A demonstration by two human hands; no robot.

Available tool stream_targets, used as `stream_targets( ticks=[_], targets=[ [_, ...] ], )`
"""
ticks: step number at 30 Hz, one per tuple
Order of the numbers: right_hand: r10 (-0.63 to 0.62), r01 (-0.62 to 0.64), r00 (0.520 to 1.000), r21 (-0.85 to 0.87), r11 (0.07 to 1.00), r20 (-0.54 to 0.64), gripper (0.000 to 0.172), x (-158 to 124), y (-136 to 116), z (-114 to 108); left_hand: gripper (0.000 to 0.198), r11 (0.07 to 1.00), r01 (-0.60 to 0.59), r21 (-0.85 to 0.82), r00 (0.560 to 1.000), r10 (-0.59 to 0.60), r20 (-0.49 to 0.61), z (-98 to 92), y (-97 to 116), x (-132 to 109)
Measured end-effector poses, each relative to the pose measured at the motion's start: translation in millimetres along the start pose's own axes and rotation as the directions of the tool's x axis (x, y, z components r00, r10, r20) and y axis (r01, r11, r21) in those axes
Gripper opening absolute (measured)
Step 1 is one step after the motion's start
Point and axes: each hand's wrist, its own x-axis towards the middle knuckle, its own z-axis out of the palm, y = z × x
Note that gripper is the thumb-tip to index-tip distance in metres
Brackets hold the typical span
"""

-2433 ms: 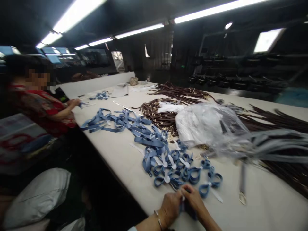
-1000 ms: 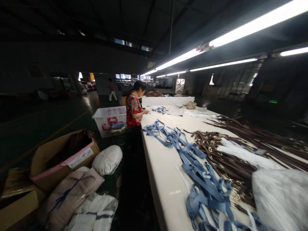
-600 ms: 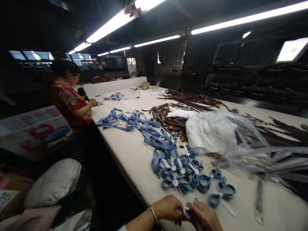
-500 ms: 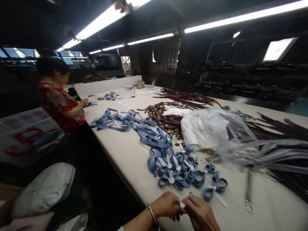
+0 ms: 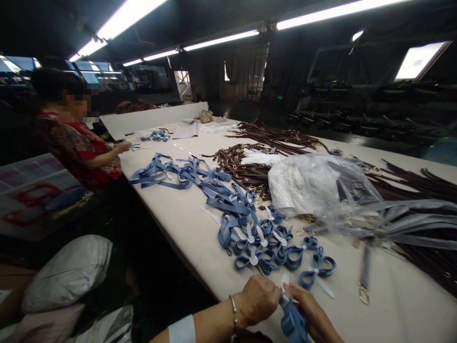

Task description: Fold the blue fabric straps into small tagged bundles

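Note:
At the table's near edge, my left hand [image 5: 260,299] is closed, its fingertips against a folded blue strap [image 5: 293,323]. My right hand [image 5: 311,307] grips the same strap from the other side, thumb by a white tie strip [image 5: 284,282] that sticks up between the hands. The strap's lower part hangs below the fingers. Just beyond lie several looped blue straps [image 5: 250,259] bound at the middle with white strips. One bound bundle [image 5: 317,271] is closest to my right hand. Longer loose blue straps [image 5: 171,178] trail away to the left.
Brown straps with gold clasps [image 5: 246,178] are heaped mid-table. A clear plastic bag [image 5: 303,183] sits before more dark straps. A grey strap with a gold clasp [image 5: 364,276] lies at right. Across the left edge, a person in red [image 5: 96,162] handles straps. White sacks [image 5: 67,274] stand below.
Between my hands, the blue strap and its upright white strip have come into clearer view. My left hand has turned knuckles-up and more of its forearm shows. The whole view has shifted slightly.

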Motion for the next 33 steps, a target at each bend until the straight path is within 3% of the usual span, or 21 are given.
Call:
stream_targets(
  ticks=[3, 5, 7, 9, 11, 12, 13, 16, 17, 18, 21, 23, 26, 28, 31, 33],
  targets=[
    [-0.100, 0.091, 0.995, -0.245, 0.965, -0.024, 0.048, -5, 0, 0, 0.012, 0.969, 0.093, -0.229, 0.990, -0.065, 0.127, 10.6, -4, -3],
    [-0.366, 0.295, 0.929, -0.488, 0.821, -0.054, 0.044, -10, -7, 1, 0.016, 0.822, 0.263, -0.506, 0.948, -0.122, 0.295, 14.6, -11, -3],
    [-0.600, 0.473, 0.800, -0.619, 0.627, 0.004, 0.032, -15, -18, 4, 0.018, 0.568, 0.420, -0.708, 0.877, -0.055, 0.477, 16.1, -24, -2],
    [-0.690, 0.593, 0.711, -0.644, 0.483, 0.137, 0.026, -20, -28, 10, 0.020, 0.329, 0.578, -0.747, 0.766, 0.095, 0.635, 16.8, -39, -2],
    [-0.687, 0.660, 0.676, -0.631, 0.407, 0.265, 0.026, -21, -33, 15, 0.025, 0.177, 0.711, -0.681, 0.656, 0.180, 0.733, 16.6, -53, -5],
    [-0.678, 0.669, 0.674, -0.632, 0.391, 0.294, 0.027, -19, -35, 17, 0.027, 0.141, 0.735, -0.664, 0.642, 0.173, 0.747, 15.4, -58, -7],
    [-0.677, 0.662, 0.677, -0.643, 0.386, 0.290, 0.027, -16, -36, 18, 0.027, 0.154, 0.712, -0.685, 0.674, 0.126, 0.728, 12.6, -63, -9],
    [-0.694, 0.587, 0.699, -0.694, 0.417, 0.174, 0.026, -1, -44, 13, 0.027, 0.341, 0.466, -0.816, 0.881, -0.098, 0.462, -7.6, -77, -14],
    [-0.695, 0.557, 0.708, -0.706, 0.437, 0.128, 0.027, 5, -49, 10, 0.028, 0.430, 0.386, -0.816, 0.922, -0.188, 0.338, -17.9, -84, -15],
    [-0.689, 0.525, 0.720, -0.716, 0.459, 0.086, 0.028, 12, -56, 6, 0.031, 0.513, 0.336, -0.790, 0.936, -0.274, 0.219, -29.1, -93, -15],
    [-0.674, 0.440, 0.737, -0.719, 0.538, -0.053, 0.031, 31, -85, -2, 0.037, 0.670, 0.349, -0.655, 0.876, -0.482, -0.026, -59.3, -126, -10],
    [-0.652, 0.381, 0.739, -0.694, 0.611, -0.169, 0.037, 41, -103, -1, 0.036, 0.706, 0.405, -0.581, 0.833, -0.547, -0.084, -70.5, -152, -6],
    [-0.575, 0.328, 0.776, -0.613, 0.719, -0.259, 0.042, 48, -118, 14, 0.030, 0.700, 0.478, -0.531, 0.813, -0.582, -0.035, -72.6, -186, 4],
    [-0.524, 0.332, 0.826, -0.570, 0.751, -0.208, 0.039, 48, -119, 29, 0.026, 0.699, 0.491, -0.519, 0.837, -0.544, 0.060, -68.9, -199, 11],
    [-0.460, 0.339, 0.882, -0.542, 0.769, -0.101, 0.034, 45, -112, 53, 0.015, 0.715, 0.511, -0.476, 0.850, -0.502, 0.159, -64.9, -205, 22],
    [-0.425, 0.323, 0.902, -0.527, 0.786, -0.081, 0.032, 41, -106, 66, 0.006, 0.715, 0.542, -0.442, 0.827, -0.547, 0.130, -65.1, -204, 28]
  ],
)
